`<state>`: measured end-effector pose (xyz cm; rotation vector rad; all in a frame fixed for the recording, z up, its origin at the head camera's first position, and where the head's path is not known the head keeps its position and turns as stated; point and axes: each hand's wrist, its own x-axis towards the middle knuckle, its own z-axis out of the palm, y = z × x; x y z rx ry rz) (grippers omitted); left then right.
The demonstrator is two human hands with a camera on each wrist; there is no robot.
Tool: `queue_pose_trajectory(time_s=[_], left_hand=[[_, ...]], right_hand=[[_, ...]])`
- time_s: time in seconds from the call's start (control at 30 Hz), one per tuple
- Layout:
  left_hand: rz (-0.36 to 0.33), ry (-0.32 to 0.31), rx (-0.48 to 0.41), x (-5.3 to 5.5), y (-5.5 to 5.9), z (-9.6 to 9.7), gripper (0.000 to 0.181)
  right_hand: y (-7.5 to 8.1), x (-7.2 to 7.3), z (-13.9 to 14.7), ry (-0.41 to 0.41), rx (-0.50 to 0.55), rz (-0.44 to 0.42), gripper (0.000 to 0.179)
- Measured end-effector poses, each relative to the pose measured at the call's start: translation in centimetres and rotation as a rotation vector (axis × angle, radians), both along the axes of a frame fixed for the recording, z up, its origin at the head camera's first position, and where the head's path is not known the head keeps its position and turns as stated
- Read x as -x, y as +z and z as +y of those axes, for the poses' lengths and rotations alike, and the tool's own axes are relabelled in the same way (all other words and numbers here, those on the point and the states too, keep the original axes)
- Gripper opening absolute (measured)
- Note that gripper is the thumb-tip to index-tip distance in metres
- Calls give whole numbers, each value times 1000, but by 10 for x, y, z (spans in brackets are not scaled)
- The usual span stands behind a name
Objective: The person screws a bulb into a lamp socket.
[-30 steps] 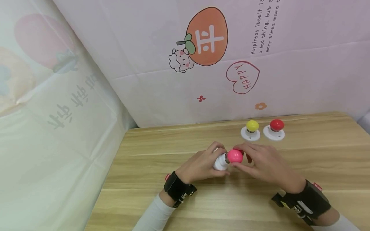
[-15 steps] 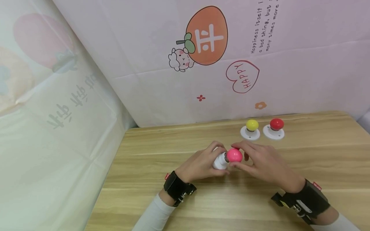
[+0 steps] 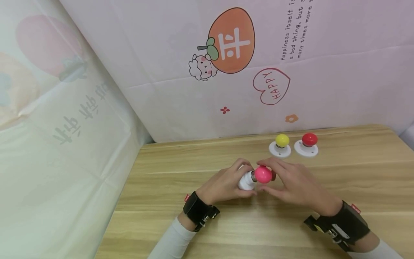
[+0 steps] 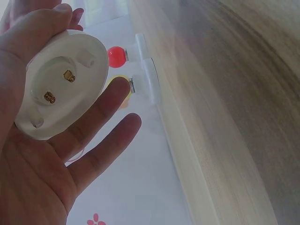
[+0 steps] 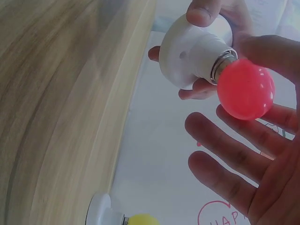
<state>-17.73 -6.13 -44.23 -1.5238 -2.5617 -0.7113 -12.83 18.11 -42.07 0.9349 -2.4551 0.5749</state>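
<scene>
My left hand (image 3: 228,183) grips a white lamp holder (image 3: 247,181) between thumb and fingers. Its round base, with two brass screw terminals (image 4: 69,76), faces the left wrist camera. A pink light bulb (image 3: 263,174) sits in the socket, with part of its metal screw cap (image 5: 224,64) showing. My right hand (image 3: 295,183) is spread around the bulb. Its index finger lies along the bulb's far side, while the thumb stands a little apart from the near side in the head view. The other fingers are loosely extended in the right wrist view.
Behind the hands, a yellow bulb (image 3: 282,140) and a red bulb (image 3: 309,139) stand upright in white lamp holders on the wooden table (image 3: 181,158). A printed cloth (image 3: 174,108) hangs along the table's back edge, and another (image 3: 81,162) hangs at the left.
My right thumb has moved off the pink bulb, and the right fingers have loosened and shifted around it. The left hand and lamp holder have stayed nearly still.
</scene>
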Motion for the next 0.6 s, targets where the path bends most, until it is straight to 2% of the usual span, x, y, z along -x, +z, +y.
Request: queue_pose_trajectory(time_s=[0.3, 0.4, 0.6], left_hand=[[6, 8, 5, 0, 0, 0, 58], [8, 11, 6, -1, 0, 0, 58], [3, 9, 6, -1, 1, 0, 57]], right_hand=[[1, 2, 2, 23, -17, -2, 52], [0, 2, 2, 26, -19, 23, 48], [0, 3, 2, 10, -31, 54, 48]])
